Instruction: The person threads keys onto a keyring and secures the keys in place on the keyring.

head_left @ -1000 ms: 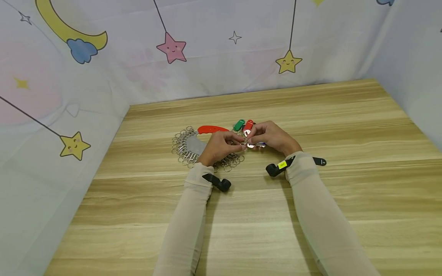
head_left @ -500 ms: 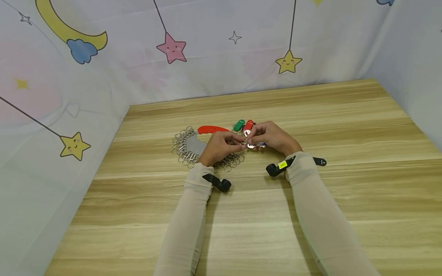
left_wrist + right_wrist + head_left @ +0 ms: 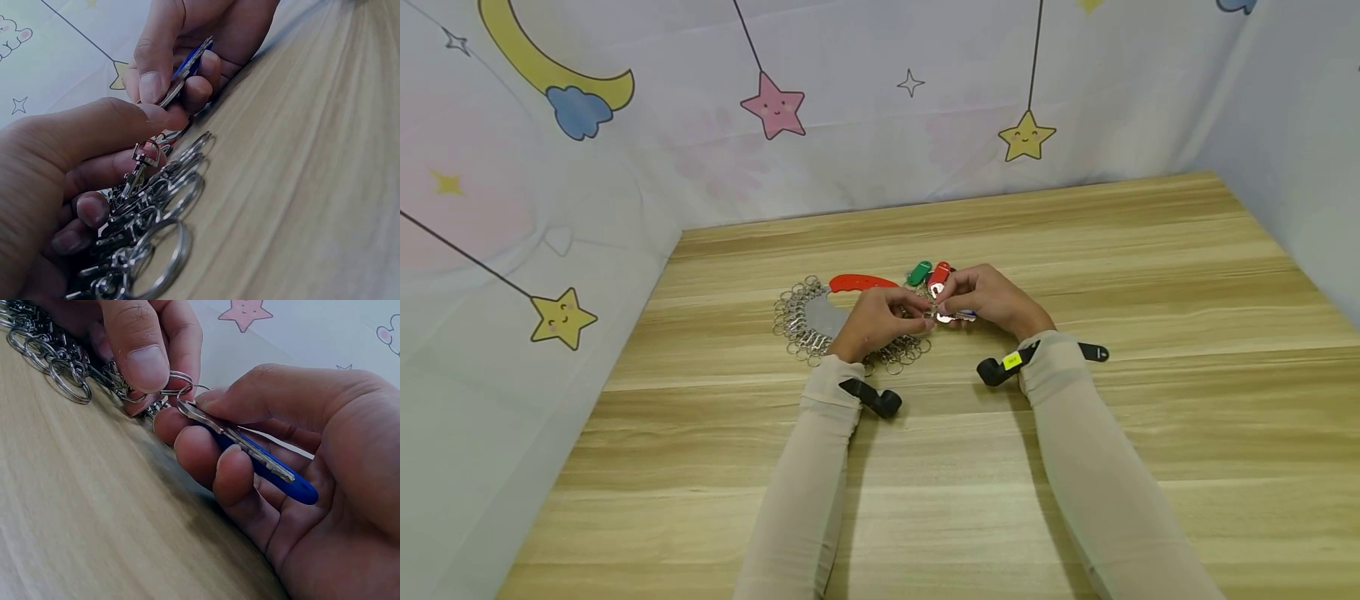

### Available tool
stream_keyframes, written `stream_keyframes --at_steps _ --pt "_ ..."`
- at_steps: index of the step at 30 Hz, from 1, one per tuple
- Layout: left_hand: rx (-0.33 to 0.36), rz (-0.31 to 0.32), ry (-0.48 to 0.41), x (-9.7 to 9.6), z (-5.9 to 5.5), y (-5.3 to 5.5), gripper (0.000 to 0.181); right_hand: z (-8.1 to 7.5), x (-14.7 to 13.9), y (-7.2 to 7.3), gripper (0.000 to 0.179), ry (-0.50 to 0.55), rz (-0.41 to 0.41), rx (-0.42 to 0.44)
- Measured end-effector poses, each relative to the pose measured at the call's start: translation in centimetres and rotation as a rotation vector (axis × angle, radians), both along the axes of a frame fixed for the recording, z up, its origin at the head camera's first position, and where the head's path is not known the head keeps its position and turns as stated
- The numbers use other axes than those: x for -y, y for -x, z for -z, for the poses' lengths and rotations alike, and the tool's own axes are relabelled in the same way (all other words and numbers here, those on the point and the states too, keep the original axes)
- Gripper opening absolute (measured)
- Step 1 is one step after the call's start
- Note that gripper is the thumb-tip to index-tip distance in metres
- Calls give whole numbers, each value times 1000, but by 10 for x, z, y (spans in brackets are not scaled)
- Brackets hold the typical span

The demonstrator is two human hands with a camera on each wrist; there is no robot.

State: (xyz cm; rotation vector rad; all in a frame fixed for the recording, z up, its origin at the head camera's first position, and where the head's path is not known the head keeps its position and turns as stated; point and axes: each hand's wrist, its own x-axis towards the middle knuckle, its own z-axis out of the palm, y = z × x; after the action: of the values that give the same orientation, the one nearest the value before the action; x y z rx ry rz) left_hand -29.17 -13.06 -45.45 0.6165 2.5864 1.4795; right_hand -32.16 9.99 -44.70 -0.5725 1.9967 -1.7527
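In the head view, my left hand and right hand meet above the table. My left thumb and finger pinch a split key ring. My right hand holds a silver key with a blue key tag lying along it, both on a thin wire ring. The two rings meet between the fingertips; whether they are linked is hard to tell. Beneath my left hand lies a grey plate with a red handle, edged with several metal clasps and key rings.
A green key tag and a red key tag lie just beyond the fingertips. Wood-grain table spreads around the hands. Behind it hangs a pale cloth printed with stars.
Both hands stay nearly in place. Only a slight shift of the fingertips around the key and ring shows.
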Motion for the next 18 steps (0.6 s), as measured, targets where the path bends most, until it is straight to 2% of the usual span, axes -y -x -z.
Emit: stream_keyframes --at_steps 18 --pt "25 -29 -16 -1 0 -2 19 1 -1 1 3 2 -5 2"
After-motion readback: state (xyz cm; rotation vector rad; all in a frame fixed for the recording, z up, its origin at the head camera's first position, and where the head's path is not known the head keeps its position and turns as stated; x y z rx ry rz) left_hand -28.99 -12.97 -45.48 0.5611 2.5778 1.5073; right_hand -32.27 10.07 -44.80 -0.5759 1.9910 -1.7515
